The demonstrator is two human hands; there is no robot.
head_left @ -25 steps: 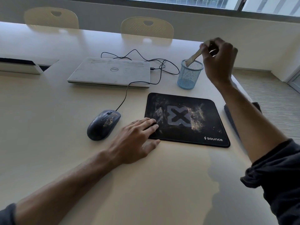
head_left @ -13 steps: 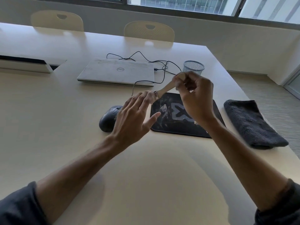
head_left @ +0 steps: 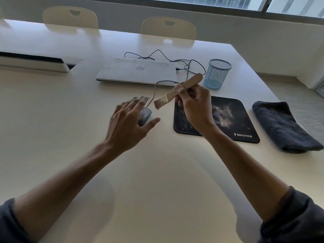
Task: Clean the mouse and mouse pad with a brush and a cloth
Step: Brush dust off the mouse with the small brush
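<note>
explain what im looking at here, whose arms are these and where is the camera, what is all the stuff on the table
There is no machine here: these are a person's two bare arms, filmed by one wide-angle camera worn on their head and looking forward and down. That is why the arms reach in from the bottom edge.

The right hand grips a small wooden brush, bristles pointing left. The left hand is open with fingers spread, holding nothing, in front of a dark corded mouse that it partly hides.

On the pale table lie a black mouse pad speckled with dust or crumbs, a folded dark cloth to its right, a closed white laptop, and a blue mesh cup. Two chairs stand at the far side, under a window.
</note>
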